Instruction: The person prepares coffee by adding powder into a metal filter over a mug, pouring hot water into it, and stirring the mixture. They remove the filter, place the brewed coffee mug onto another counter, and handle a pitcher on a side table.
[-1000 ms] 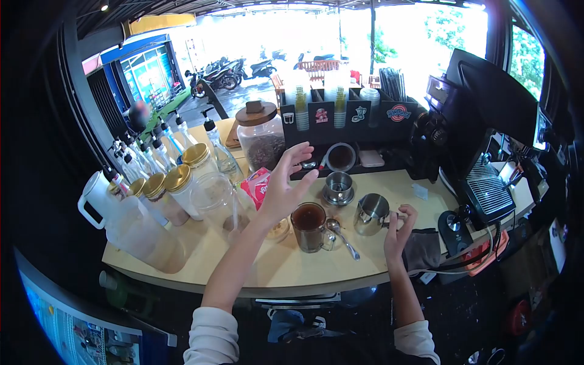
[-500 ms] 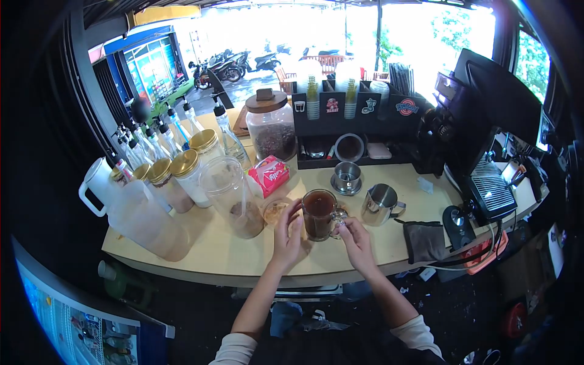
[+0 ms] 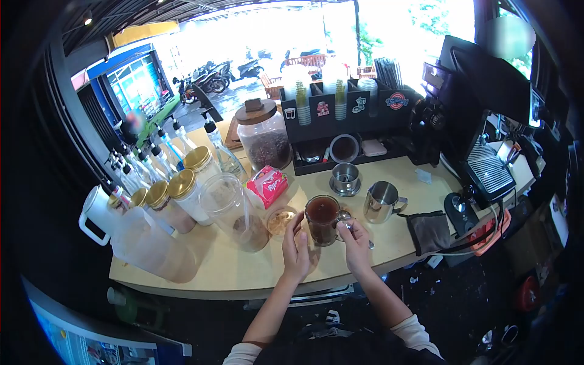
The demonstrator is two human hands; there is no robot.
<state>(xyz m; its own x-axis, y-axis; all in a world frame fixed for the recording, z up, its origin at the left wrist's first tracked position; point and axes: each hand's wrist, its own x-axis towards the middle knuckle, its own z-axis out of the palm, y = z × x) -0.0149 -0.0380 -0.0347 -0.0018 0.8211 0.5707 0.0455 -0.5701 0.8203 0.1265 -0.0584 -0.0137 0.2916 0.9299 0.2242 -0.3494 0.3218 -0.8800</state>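
A clear glass mug (image 3: 322, 220) of brown drink stands near the counter's front edge. My right hand (image 3: 356, 242) is closed on its handle, thumb and fingers pinched together. On the mug's other side my left hand (image 3: 295, 252) lies with fingers stretched along the glass; whether they touch it I cannot tell. What looks like a metal spoon (image 3: 371, 244) shows partly from behind my right hand. A small dish (image 3: 281, 222) with light-brown contents sits left of the mug. Behind the mug is a metal drip filter (image 3: 345, 178) on a saucer, and to the right a steel milk pitcher (image 3: 382, 202).
Left on the counter (image 3: 225, 267) stand a tall clear container (image 3: 234, 207), a large plastic pitcher (image 3: 149, 243), gold-lidded jars (image 3: 182, 184) and pump bottles. A pink packet (image 3: 267, 185), bean jar (image 3: 264, 143) and black cup organizer (image 3: 328, 115) are behind. A dark cloth (image 3: 427, 232) lies right.
The view has shifted slightly, so the counter sits differently in the picture. Both hands stay around the mug, my right still at the handle. More of the spoon now shows beside my right hand.
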